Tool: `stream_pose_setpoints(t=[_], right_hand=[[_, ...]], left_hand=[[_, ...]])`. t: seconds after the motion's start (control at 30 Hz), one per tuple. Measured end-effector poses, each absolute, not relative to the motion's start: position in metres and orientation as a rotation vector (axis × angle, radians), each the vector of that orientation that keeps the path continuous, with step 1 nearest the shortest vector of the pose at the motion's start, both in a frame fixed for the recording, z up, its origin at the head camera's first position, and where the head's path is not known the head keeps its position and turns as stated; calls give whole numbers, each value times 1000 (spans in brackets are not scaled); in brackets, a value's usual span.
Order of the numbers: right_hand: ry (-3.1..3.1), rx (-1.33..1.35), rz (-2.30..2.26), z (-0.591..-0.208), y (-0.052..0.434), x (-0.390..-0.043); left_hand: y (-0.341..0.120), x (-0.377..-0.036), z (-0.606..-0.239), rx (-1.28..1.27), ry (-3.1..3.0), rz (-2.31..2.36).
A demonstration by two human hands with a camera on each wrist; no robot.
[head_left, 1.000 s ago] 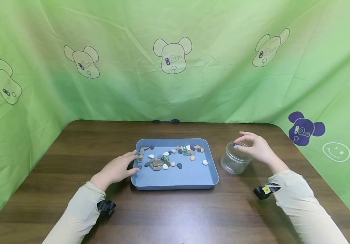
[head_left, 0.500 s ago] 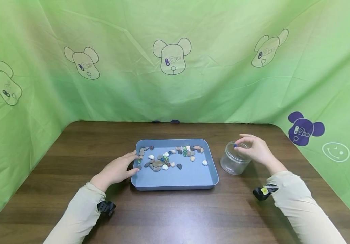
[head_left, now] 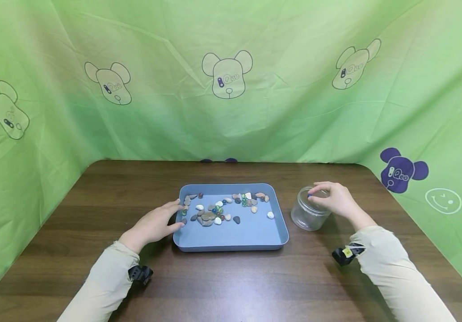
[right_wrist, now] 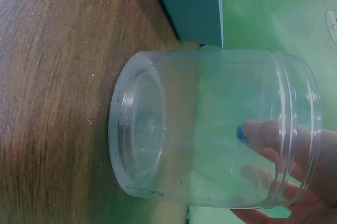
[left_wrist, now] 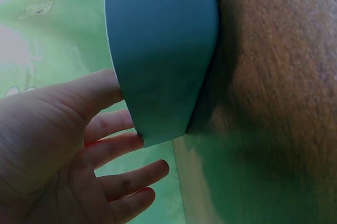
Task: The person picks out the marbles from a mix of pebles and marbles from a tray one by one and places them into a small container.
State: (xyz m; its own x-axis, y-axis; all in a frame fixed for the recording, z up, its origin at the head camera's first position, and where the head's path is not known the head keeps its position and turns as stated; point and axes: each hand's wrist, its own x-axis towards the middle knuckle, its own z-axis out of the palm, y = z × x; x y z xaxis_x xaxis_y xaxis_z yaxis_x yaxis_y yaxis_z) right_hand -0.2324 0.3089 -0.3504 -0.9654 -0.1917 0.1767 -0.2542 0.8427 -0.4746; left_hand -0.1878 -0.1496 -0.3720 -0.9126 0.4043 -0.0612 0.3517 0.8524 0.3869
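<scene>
Centrally, in the head view, a blue-grey tray (head_left: 243,235) sits on the brown desk (head_left: 239,286), strewn with pebbles (head_left: 207,215) and glass marbles (head_left: 244,201): one cluster left of the tray's middle, another along its far edge toward the far right corner, a few pieces down its left edge, and a white pebble (head_left: 270,215) near the right edge. The left hand (head_left: 150,226) is at the tray's left edge, fingers apart, their tips over it. Just beside the tray's right edge, a clear jar (head_left: 309,219) stands upright on the desk; at its mouth the right hand (head_left: 337,202) pinches a blue marble (head_left: 309,195). Green cloth (head_left: 162,112) printed with round-eared heads hangs beyond the desk's far edge. From the left wrist, thumb and forefinger reach behind the tray's edge, and the two lowest fingers are spread clear of it. From the right wrist, the blue marble shows at a fingertip through the jar's wall, well above its bottom; whether the fingers touch that wall, I cannot tell.
</scene>
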Motion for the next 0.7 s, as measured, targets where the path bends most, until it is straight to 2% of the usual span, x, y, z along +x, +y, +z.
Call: stream_pose_setpoints(t=[0.33, 0.7], right_hand=[[-2908, 346, 781, -347, 307, -231], [-2730, 460, 822, -320, 279, -229]], left_hand=[[-149, -187, -372, 601, 2885, 565], [-150, -186, -370, 591, 2881, 574]])
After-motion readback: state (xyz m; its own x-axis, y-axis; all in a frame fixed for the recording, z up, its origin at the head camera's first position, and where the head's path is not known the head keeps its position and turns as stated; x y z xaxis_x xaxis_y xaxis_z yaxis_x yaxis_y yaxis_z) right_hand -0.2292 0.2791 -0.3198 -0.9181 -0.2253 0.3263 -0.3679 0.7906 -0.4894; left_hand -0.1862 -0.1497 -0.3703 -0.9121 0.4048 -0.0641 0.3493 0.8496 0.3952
